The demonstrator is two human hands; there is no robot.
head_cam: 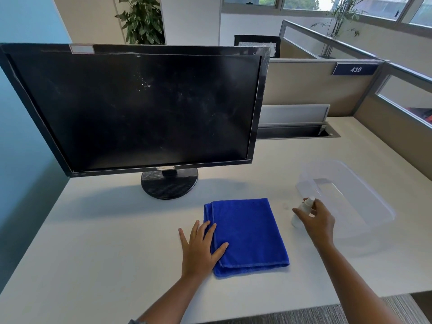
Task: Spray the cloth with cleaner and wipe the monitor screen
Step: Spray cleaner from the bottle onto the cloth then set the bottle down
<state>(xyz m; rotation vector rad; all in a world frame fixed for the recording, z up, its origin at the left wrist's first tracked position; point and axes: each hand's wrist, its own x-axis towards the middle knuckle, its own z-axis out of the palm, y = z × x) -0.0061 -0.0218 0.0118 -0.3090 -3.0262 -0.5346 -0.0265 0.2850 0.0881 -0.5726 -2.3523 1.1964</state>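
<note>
The left hand (200, 250) lay flat, fingers spread, pressing the left edge of the folded blue cloth (251, 232) on the desk (93, 242). The right hand (316, 222) curled round the small white spray bottle (304, 208), just beside a clear tub (367, 202). The smudged monitor (135, 108) stood behind; a partition sign (355, 69) read "439".

Place: open-plan office | cubicle partitions (311, 90) running from 1 to 3 o'clock, one carrying number plate (355, 69) 439 | monitor (135, 108) standing on desk (93, 242) at 11 o'clock | chair back (247, 39) showing at 12 o'clock
</note>
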